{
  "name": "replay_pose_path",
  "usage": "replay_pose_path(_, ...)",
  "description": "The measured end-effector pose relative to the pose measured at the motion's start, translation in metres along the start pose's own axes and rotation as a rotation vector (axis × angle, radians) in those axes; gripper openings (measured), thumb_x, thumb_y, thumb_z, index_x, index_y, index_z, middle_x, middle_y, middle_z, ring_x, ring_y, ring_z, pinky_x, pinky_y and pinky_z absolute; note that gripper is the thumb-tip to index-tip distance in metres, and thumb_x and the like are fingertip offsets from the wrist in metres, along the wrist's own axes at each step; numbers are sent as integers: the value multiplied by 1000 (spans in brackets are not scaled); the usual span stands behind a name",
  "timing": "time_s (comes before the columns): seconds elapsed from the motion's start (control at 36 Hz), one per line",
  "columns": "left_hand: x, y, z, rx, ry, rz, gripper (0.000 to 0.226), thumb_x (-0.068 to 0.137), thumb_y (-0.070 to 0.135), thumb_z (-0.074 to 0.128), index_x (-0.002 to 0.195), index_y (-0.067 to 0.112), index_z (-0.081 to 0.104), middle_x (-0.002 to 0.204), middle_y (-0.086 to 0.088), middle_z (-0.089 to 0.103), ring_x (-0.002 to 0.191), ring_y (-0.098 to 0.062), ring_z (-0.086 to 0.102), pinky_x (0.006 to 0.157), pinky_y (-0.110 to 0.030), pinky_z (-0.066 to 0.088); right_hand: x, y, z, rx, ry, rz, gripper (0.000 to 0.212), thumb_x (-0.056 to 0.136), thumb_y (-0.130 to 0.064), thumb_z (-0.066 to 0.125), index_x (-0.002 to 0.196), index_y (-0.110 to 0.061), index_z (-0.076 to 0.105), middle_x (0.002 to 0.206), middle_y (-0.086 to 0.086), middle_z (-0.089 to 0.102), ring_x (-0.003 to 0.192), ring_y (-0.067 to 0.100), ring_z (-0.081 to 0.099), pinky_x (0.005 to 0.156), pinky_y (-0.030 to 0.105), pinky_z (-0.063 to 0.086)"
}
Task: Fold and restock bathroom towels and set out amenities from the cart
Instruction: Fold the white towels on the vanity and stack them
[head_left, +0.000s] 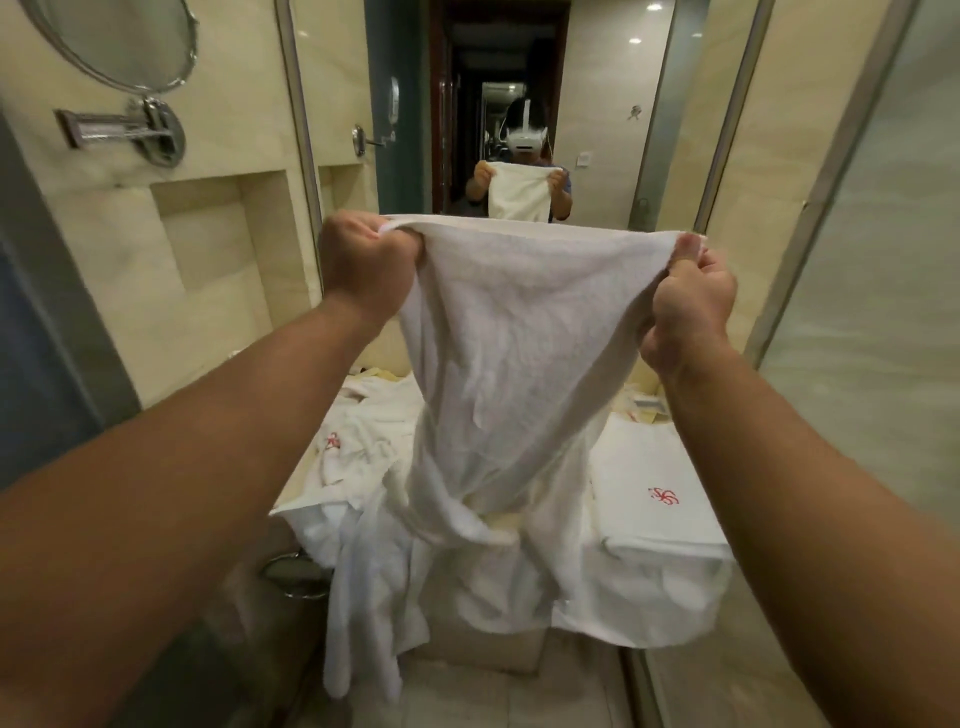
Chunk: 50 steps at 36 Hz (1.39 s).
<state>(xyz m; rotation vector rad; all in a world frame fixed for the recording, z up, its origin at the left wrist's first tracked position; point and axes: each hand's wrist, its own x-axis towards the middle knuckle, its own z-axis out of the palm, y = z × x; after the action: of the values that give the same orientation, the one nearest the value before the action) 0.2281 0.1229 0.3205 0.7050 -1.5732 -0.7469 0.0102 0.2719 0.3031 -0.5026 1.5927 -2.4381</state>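
While one white towel (498, 338) is held up before the wall mirror (597, 130), its top edge is stretched almost level between two hands. The upper left corner is pinched by the curled fingers of the left hand (371, 260), with the cloth bunched against the thumb. The upper right corner is pinched between the thumb and bent fingers of the right hand (685, 306). The towel's lower end is draped onto the worktop (301, 475) below.

One folded towel (660, 493), marked with a red emblem, is laid flat on the right side of the worktop. A heap of crumpled towels (358, 457) is spread over the left and middle; how many are in it cannot be told, though one red emblem is seen there. Several ends of the heap are hung over the front edge of the worktop.

The space is closed in by a tiled wall (249, 130) on the left, where one round mirror (119, 41) is mounted, and by a glass panel (872, 260) on the right. Open room is left only above the worktop, between the two arms.
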Motion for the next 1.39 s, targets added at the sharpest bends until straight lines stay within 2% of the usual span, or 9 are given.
replay_pose_path(0.22, -41, 58, -64, -34, 33, 61, 26, 71, 10, 59, 47, 16, 51, 48, 4, 37, 40, -6, 28, 43, -20, 25, -77, -32, -21, -55, 69, -39, 32, 106, -45, 47, 114, -21, 66, 113, 3, 69, 107, 20, 65, 97, 45, 59)
replay_pose_path(0.33, -49, 74, -80, 124, 48, 93, 32, 79, 18, 71, 52, 25, 55, 52, 12, 50, 41, 3, 46, 42, -15, 36, -94, -42, -25, -27, 66, -46, 27, 106, -43, 49, 106, -22, 65, 110, 3, 70, 105, 19, 67, 91, 40, 61)
replay_pose_path(0.42, -55, 72, -87, 299, 18, 156, 20, 79, 25, 70, 60, 21, 68, 65, 0, 70, 62, -15, 68, 54, -26, 56, -101, -42, -28, 21, 56, -17, 26, 106, -40, 50, 95, -23, 65, 106, 4, 71, 104, 22, 67, 89, 40, 61)
replay_pose_path(0.61, -59, 61, -89, 600, -2, 219, 28, 86, 37, 67, 92, 13, 79, 81, -2, 70, 76, -22, 66, 64, -29, 50, -104, -41, -31, 51, 30, 71, 23, 106, -38, 52, 101, -24, 69, 109, 1, 71, 105, 18, 66, 93, 38, 60)
replay_pose_path(0.78, -67, 61, -88, 673, 17, 309, 33, 87, 44, 63, 91, 14, 77, 79, -6, 69, 72, -25, 64, 67, -35, 57, -102, -42, -35, 52, 30, 100, 26, 107, -37, 50, 110, -20, 69, 113, 3, 68, 104, 18, 63, 93, 32, 58)
replay_pose_path(0.86, -70, 63, -89, 661, -103, 192, 23, 79, 33, 66, 76, 12, 73, 66, -3, 60, 63, -23, 58, 58, -30, 49, -99, -36, -39, 75, 24, 134, 25, 108, -36, 47, 111, -20, 66, 118, 4, 66, 107, 18, 62, 100, 35, 55)
replay_pose_path(1.0, -75, 66, -100, 624, -579, -136, 20, 78, 14, 73, 67, 7, 58, 71, -8, 47, 67, -21, 45, 57, -31, 36, -92, -20, -67, -54, -18, 404, 26, 103, -31, 57, 120, -12, 64, 121, 7, 69, 105, 23, 66, 101, 39, 54)
replay_pose_path(1.19, -87, 41, -93, 530, -204, -109, 18, 81, 20, 69, 83, 3, 76, 86, -18, 72, 74, -29, 63, 61, -33, 47, -107, -16, -75, -344, -163, 214, 29, 108, -40, 48, 107, -23, 71, 106, -1, 65, 98, 18, 57, 86, 39, 50)
replay_pose_path(1.39, -79, 40, -96, 686, -340, -57, 22, 78, 20, 69, 67, 1, 70, 68, -16, 59, 65, -24, 50, 56, -32, 38, -109, -17, -71, -311, -63, 189, 28, 108, -39, 49, 92, -23, 67, 90, 0, 56, 87, 23, 48, 77, 42, 49)
